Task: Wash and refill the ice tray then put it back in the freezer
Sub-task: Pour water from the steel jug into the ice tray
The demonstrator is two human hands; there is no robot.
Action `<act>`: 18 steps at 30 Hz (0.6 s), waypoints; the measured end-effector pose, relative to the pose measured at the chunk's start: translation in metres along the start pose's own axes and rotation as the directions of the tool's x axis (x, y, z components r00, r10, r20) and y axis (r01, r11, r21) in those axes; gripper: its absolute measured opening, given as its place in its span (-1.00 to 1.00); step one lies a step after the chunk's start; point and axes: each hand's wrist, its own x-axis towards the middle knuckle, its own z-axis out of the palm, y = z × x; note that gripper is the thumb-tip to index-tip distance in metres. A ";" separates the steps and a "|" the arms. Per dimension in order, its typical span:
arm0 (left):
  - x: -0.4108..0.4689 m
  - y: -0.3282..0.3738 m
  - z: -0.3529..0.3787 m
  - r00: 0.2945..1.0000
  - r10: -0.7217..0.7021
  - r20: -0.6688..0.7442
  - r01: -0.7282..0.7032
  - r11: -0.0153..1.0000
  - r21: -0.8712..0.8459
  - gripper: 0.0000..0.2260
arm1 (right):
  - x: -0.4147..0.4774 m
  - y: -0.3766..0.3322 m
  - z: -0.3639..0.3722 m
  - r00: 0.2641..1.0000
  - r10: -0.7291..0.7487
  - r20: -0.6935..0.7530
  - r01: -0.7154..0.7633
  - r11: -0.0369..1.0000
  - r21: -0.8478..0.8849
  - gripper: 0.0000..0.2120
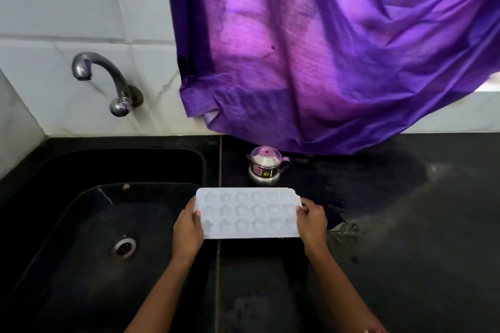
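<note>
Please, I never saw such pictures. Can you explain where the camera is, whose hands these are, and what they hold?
One picture, from a camera on the person's head, looking down. There is no machine: the left hand and right hand are that person's own. Each grips one end of a white ice tray, at the edge between a black sink and a dark counter. Behind the tray stands a small steel pot. A tap and a purple curtain are at the wall.
</note>
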 end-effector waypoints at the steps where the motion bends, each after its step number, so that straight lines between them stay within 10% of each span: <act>1: -0.004 0.003 0.008 1.000 -0.017 0.014 0.017 1.000 0.009 -0.62 | 0.004 0.007 -0.005 1.000 0.011 -0.006 -0.011 1.000 -0.004 -0.70; 18: -0.037 0.017 0.054 0.991 -0.135 -0.001 0.129 0.948 0.290 -0.58 | 0.035 0.061 -0.026 0.990 0.000 0.140 0.008 0.998 -0.056 -0.71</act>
